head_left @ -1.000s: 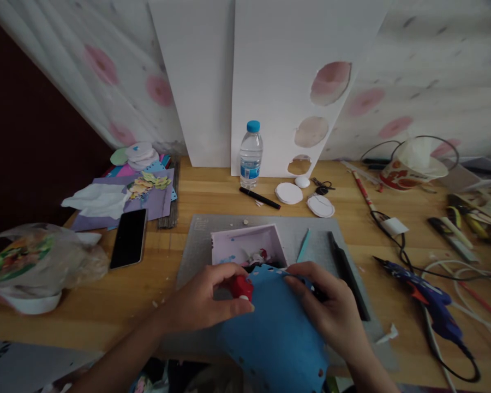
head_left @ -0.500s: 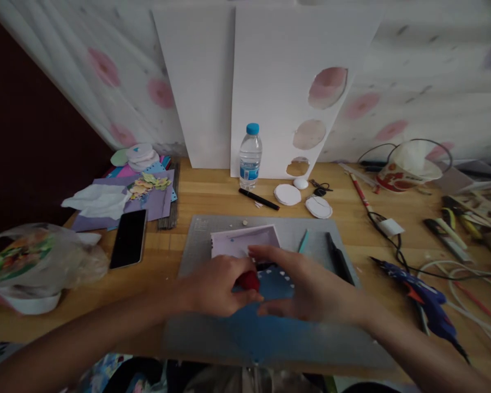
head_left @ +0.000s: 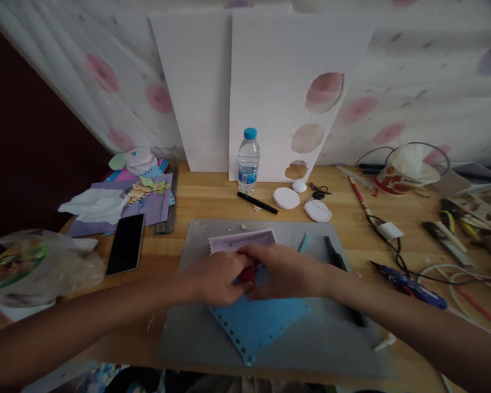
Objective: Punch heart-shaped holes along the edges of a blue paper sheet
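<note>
Phone [head_left: 126, 250] left of mat [head_left: 188, 338]

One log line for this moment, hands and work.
left hand: on red punch | right hand: pressing blue sheet | surface: grey mat

You are looking at a dim, flat-lit scene with soft light from above and no hard shadows or glare. The upper left of the frame falls into near black. Wide-angle bending stretches the edges, and your forearms at the bottom look smeared and soft.

Probably home craft desk: cutting mat [head_left: 327, 349], glue gun [head_left: 409, 283], coloured paper stack [head_left: 147, 188], foam boards [head_left: 270, 82].
</note>
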`<state>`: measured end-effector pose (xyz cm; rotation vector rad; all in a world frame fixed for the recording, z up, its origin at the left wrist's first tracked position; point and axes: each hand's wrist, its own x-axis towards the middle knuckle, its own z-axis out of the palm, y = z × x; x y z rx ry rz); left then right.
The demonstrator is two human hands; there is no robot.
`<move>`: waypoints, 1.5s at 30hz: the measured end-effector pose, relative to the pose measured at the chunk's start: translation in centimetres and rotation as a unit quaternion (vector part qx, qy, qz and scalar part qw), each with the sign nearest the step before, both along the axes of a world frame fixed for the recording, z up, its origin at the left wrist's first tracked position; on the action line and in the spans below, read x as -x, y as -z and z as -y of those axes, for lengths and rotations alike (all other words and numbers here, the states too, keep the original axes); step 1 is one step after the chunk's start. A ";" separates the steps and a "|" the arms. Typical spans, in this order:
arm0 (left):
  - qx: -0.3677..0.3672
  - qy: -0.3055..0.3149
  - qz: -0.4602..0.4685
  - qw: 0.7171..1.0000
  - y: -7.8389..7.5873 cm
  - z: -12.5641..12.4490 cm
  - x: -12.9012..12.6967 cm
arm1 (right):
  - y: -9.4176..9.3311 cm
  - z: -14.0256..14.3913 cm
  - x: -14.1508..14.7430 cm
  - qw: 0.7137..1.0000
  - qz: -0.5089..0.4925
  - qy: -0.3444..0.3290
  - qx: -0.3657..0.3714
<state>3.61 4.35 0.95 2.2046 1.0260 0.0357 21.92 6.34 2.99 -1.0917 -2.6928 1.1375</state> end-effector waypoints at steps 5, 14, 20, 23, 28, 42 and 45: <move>-0.018 0.038 0.003 0.999 -0.1 -0.3 -0.4 | 0.4 -0.3 0.4 0.997 0.062 -0.026 -0.026; -0.024 0.049 0.001 0.999 0.2 -0.9 -0.4 | 1.4 -0.4 0.2 0.999 0.013 -0.017 0.035; -0.038 0.051 -0.024 0.998 0.5 -1.4 -0.6 | 1.6 -0.6 0.2 1.000 0.002 -0.007 0.029; -0.024 0.047 -0.019 0.998 0.6 -1.8 -0.6 | 1.9 -1.0 -0.1 0.999 -0.024 -0.003 0.040; 0.037 -0.009 0.027 0.999 -0.1 -2.7 -0.1 | 2.4 -1.9 -1.5 0.979 -0.152 0.022 0.135; 0.299 -0.157 0.194 0.921 1.3 -1.8 1.9 | 5.0 1.4 -3.8 0.965 -0.173 0.115 0.163; 0.362 -0.217 0.231 0.877 2.3 -1.1 2.2 | 5.1 2.2 -4.1 0.968 -0.163 0.119 0.146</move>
